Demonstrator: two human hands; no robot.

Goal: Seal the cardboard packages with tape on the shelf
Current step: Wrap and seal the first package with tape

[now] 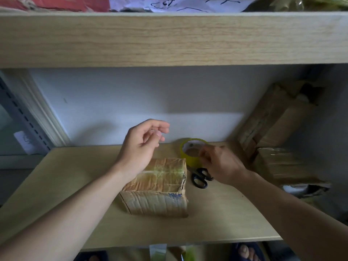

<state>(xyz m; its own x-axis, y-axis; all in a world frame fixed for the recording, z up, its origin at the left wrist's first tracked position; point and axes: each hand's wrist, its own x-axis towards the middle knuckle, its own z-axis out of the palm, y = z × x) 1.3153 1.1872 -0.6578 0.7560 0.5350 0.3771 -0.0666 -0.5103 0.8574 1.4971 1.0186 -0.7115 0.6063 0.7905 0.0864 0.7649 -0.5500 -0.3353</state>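
Yellow tape already runs in a strip across the top of the small cardboard box [156,185], which sits near the middle of the wooden shelf [66,185], and the roll of tape [190,153] stands on its edge just behind the box's right corner. The right hand [220,164] reaches onto the roll with its fingers curled over the near rim; motion blur hides whether they pinch the roll itself or a loose end of tape, so I cannot tell how firm the hold is. The left hand [141,144] hovers above the box's far left edge, fingers loosely curled and thumb near the fingertips, holding nothing I can make out. Black-handled scissors [200,177] lie flat between the box and the right hand, just beside both. The likeliest slip, to my eye, is the roll tipping or rolling towards the wall if it is lifted by one rim only. A freed end of tape could also fold onto itself or catch the scissors lying right under the wrist. More cardboard packages [278,129] lean in a loose stack at the right end of the shelf, and a wide sweep of the elbow might nudge them. As for writing, a blue stamp marks the box's near right edge, too smeared to read, and black scrawl on white paper [178,2] above the upper shelf is likewise illegible.
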